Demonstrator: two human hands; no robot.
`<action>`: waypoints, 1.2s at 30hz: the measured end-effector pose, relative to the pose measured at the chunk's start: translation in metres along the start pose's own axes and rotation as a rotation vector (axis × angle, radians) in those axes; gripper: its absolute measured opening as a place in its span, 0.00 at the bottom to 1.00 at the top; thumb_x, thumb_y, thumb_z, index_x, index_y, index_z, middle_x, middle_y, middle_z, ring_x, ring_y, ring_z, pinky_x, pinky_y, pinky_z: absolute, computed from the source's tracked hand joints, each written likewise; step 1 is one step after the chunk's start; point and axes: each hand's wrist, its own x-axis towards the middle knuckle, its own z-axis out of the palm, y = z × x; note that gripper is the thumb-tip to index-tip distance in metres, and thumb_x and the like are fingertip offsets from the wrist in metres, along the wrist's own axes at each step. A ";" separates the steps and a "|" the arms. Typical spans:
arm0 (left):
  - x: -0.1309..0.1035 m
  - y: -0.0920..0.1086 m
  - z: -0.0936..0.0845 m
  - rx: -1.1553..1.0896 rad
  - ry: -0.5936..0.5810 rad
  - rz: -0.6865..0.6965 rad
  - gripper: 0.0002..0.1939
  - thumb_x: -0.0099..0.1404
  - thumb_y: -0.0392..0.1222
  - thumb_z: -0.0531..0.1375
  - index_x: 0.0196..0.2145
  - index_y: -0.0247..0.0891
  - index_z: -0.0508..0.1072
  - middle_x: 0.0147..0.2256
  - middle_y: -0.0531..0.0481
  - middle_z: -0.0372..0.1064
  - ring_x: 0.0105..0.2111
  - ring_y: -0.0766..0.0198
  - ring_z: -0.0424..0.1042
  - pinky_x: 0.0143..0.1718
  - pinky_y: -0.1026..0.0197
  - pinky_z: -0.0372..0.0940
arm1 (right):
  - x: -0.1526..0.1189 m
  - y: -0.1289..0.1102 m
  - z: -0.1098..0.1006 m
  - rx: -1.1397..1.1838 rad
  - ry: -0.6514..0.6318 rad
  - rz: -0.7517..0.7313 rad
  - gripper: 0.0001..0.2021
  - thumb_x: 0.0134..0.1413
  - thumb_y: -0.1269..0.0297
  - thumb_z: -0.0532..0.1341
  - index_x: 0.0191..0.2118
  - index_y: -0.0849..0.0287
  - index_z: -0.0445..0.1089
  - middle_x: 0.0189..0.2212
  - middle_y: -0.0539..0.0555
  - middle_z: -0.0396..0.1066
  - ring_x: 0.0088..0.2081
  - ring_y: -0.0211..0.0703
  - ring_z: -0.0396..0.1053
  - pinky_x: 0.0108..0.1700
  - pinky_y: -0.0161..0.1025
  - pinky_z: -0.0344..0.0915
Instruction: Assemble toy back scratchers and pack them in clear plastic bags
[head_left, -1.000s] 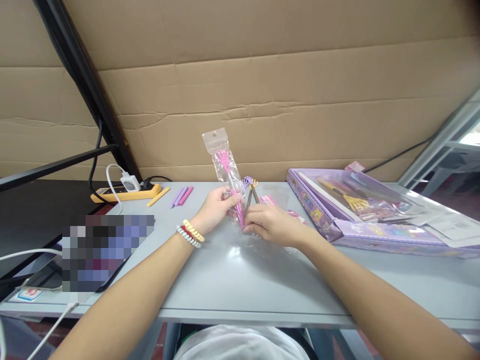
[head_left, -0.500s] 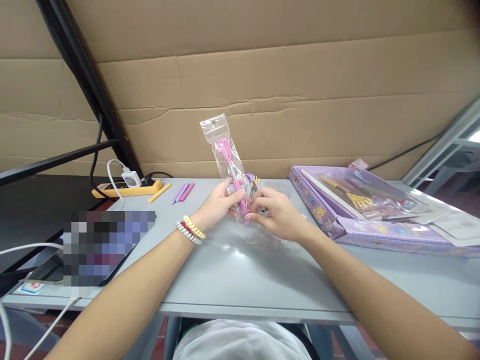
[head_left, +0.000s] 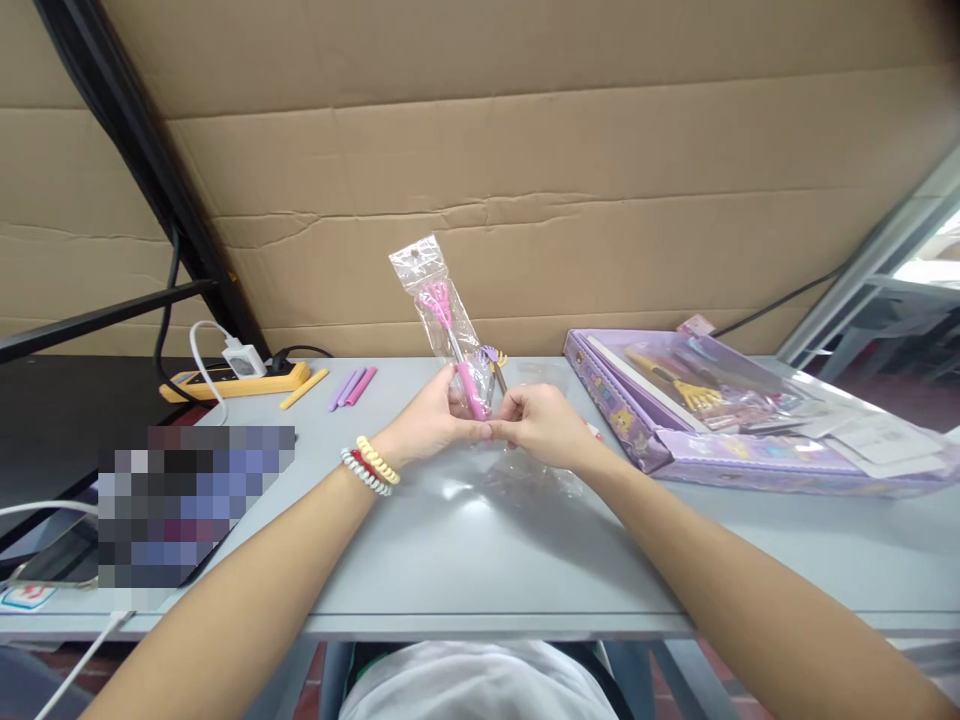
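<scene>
A pink back scratcher [head_left: 454, 340] with a hand-shaped head and metal shaft stands tilted inside a clear plastic bag [head_left: 418, 262]. My left hand [head_left: 429, 415] is closed round the lower part of the bag and the pink handle. Thumb and fingers of my right hand [head_left: 544, 425] pinch at the bag's bottom end, touching my left thumb; exactly what they grip is hidden. Just behind, small purple and yellow hand-shaped heads [head_left: 495, 356] show on metal shafts, partly covered by my right hand. Crumpled clear plastic [head_left: 536, 478] lies under and beside it.
A purple box [head_left: 652, 455] with packaged scratchers, one yellow, sits at the right. Purple and pink tubes [head_left: 352, 387] and a yellow tube [head_left: 304, 389] lie at the left. Behind them is a yellow power strip [head_left: 292, 377]; a blurred-out device [head_left: 195, 510] lies nearer. Cardboard [head_left: 525, 150] stands behind the desk.
My right hand has moved in toward my left thumb, and their fingertips now meet at the bag's bottom. The bagged scratcher has shifted slightly left and down in view.
</scene>
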 end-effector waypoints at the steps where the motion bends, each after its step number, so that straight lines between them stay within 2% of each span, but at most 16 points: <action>1: 0.001 -0.001 -0.001 -0.011 -0.009 -0.009 0.45 0.48 0.37 0.70 0.59 0.40 0.51 0.31 0.51 0.72 0.32 0.58 0.75 0.37 0.53 0.70 | 0.000 0.000 0.000 0.022 -0.010 0.026 0.13 0.40 0.60 0.65 0.20 0.58 0.60 0.16 0.48 0.66 0.19 0.35 0.62 0.21 0.32 0.53; 5: 0.002 -0.005 -0.001 -0.130 0.010 -0.045 0.40 0.50 0.37 0.69 0.57 0.41 0.55 0.33 0.50 0.72 0.30 0.61 0.74 0.36 0.54 0.69 | 0.000 0.003 -0.001 0.193 -0.081 0.162 0.19 0.40 0.56 0.65 0.34 0.56 0.57 0.16 0.45 0.68 0.17 0.37 0.63 0.19 0.33 0.55; 7: 0.002 -0.004 -0.001 -0.167 0.014 -0.075 0.37 0.49 0.36 0.69 0.55 0.39 0.59 0.34 0.49 0.72 0.31 0.62 0.74 0.37 0.55 0.69 | 0.001 0.005 -0.003 0.210 -0.140 0.197 0.22 0.40 0.54 0.66 0.38 0.56 0.56 0.17 0.46 0.69 0.18 0.38 0.63 0.19 0.33 0.56; 10: 0.002 -0.003 0.000 -0.168 -0.051 -0.079 0.30 0.49 0.35 0.69 0.50 0.35 0.65 0.37 0.45 0.72 0.36 0.60 0.73 0.38 0.57 0.68 | 0.002 0.008 -0.006 0.180 -0.210 0.189 0.21 0.40 0.50 0.65 0.35 0.57 0.59 0.19 0.48 0.69 0.19 0.37 0.62 0.19 0.32 0.54; 14: 0.002 0.000 -0.002 -0.195 -0.119 -0.052 0.33 0.49 0.35 0.69 0.52 0.38 0.65 0.39 0.45 0.73 0.37 0.61 0.72 0.38 0.58 0.67 | 0.004 0.009 -0.007 0.161 -0.213 0.139 0.20 0.42 0.46 0.64 0.27 0.58 0.61 0.17 0.47 0.64 0.20 0.35 0.60 0.20 0.31 0.50; 18: -0.001 0.004 -0.005 -0.200 -0.112 -0.056 0.36 0.48 0.34 0.69 0.54 0.38 0.64 0.33 0.49 0.73 0.31 0.65 0.71 0.35 0.60 0.67 | 0.001 0.004 -0.008 0.199 -0.280 0.074 0.21 0.45 0.44 0.61 0.24 0.59 0.60 0.19 0.47 0.62 0.21 0.33 0.59 0.22 0.32 0.50; 22: -0.001 0.007 -0.006 -0.191 -0.092 -0.031 0.36 0.49 0.34 0.69 0.55 0.38 0.63 0.31 0.50 0.73 0.30 0.65 0.72 0.34 0.60 0.66 | 0.001 0.001 -0.008 0.212 -0.349 0.035 0.24 0.49 0.40 0.56 0.24 0.60 0.63 0.17 0.46 0.60 0.20 0.32 0.54 0.22 0.32 0.49; 24: 0.001 0.008 -0.009 -0.173 -0.013 -0.025 0.32 0.48 0.34 0.69 0.50 0.35 0.65 0.32 0.49 0.73 0.29 0.65 0.72 0.33 0.61 0.66 | 0.004 0.004 -0.007 0.210 -0.276 0.061 0.26 0.51 0.38 0.52 0.22 0.60 0.62 0.16 0.47 0.59 0.19 0.32 0.53 0.23 0.33 0.49; 27: 0.005 0.007 -0.015 -0.112 0.179 -0.053 0.26 0.46 0.34 0.69 0.43 0.33 0.66 0.33 0.47 0.74 0.30 0.65 0.72 0.35 0.60 0.66 | 0.009 0.010 -0.010 0.186 -0.063 0.142 0.28 0.54 0.37 0.46 0.21 0.59 0.60 0.16 0.48 0.60 0.19 0.34 0.55 0.24 0.34 0.52; 31: 0.011 0.001 -0.027 0.019 0.384 0.000 0.22 0.46 0.35 0.68 0.40 0.33 0.69 0.32 0.49 0.73 0.31 0.65 0.71 0.36 0.59 0.65 | 0.013 0.018 -0.016 -0.101 0.152 0.132 0.25 0.59 0.45 0.45 0.20 0.59 0.59 0.19 0.51 0.64 0.24 0.38 0.61 0.27 0.35 0.53; 33: 0.013 -0.002 -0.032 0.129 0.444 0.021 0.21 0.47 0.37 0.67 0.40 0.33 0.71 0.31 0.50 0.72 0.29 0.65 0.69 0.35 0.59 0.65 | 0.014 0.021 -0.017 -0.320 0.166 0.135 0.20 0.59 0.53 0.48 0.23 0.59 0.62 0.23 0.53 0.68 0.27 0.41 0.63 0.28 0.36 0.53; 36: 0.013 -0.005 -0.035 0.348 0.466 0.021 0.20 0.50 0.40 0.63 0.42 0.34 0.73 0.32 0.49 0.73 0.30 0.63 0.68 0.34 0.59 0.63 | 0.015 0.028 -0.013 -0.564 0.095 0.123 0.12 0.58 0.63 0.50 0.33 0.60 0.69 0.34 0.60 0.73 0.36 0.47 0.68 0.33 0.38 0.57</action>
